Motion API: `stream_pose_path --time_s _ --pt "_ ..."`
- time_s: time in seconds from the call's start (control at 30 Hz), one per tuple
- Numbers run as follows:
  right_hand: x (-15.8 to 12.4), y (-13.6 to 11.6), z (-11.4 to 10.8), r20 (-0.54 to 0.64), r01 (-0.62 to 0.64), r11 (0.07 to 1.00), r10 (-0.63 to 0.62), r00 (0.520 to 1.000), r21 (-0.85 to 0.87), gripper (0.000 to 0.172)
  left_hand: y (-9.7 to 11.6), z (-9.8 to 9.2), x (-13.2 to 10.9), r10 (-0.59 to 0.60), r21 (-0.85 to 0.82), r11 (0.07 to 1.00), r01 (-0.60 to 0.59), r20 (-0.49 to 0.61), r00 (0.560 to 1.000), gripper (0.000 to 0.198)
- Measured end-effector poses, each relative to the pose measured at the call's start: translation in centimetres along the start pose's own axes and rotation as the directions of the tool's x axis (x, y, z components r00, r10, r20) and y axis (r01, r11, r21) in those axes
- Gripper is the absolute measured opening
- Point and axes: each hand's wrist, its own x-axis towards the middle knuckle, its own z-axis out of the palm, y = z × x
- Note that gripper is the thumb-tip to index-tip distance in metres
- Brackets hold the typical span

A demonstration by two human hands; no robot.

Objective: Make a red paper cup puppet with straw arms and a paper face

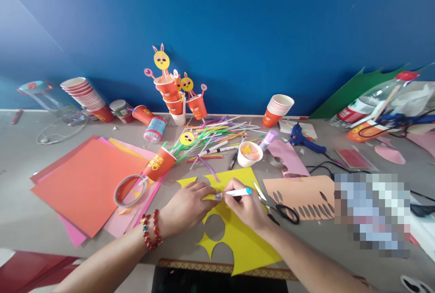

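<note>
At the near edge of the table (20,220), a yellow paper sheet (244,243) with round holes cut out of it lies flat under both hands. The left hand (188,204) rests palm down on the sheet's upper left part, fingers loosely together and pressed to the paper, gripping nothing that shows; a red bead bracelet (151,229) circles its wrist. The right hand (248,209) is closed around a white pen (238,192), which lies nearly level and points left, its tip meeting the sheet just beside the left fingertips. Both forearms come in from the bottom edge and converge over the sheet. Black-handled scissors (287,213) lie just right of the right hand. A tape roll (130,190) sits on an orange paper sheet (84,184) to the left, near a tipped orange paper cup (159,163).
</note>
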Motion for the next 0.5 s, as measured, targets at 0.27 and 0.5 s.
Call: stream_pose_path --time_s 0.27,0.5 --pt "0.03 0.05 0.03 -0.001 0.018 1.000 -0.018 1.000 -0.002 0.016 -0.02 0.13 -0.01 -0.011 0.003 1.000 0.011 0.016 1.000 0.029" --pt "0.03 0.27 0.09 -0.005 0.015 1.000 -0.015 1.000 -0.004 0.015 0.01 0.09 0.01 -0.010 -0.012 1.000 0.010 0.011 1.000 0.029"
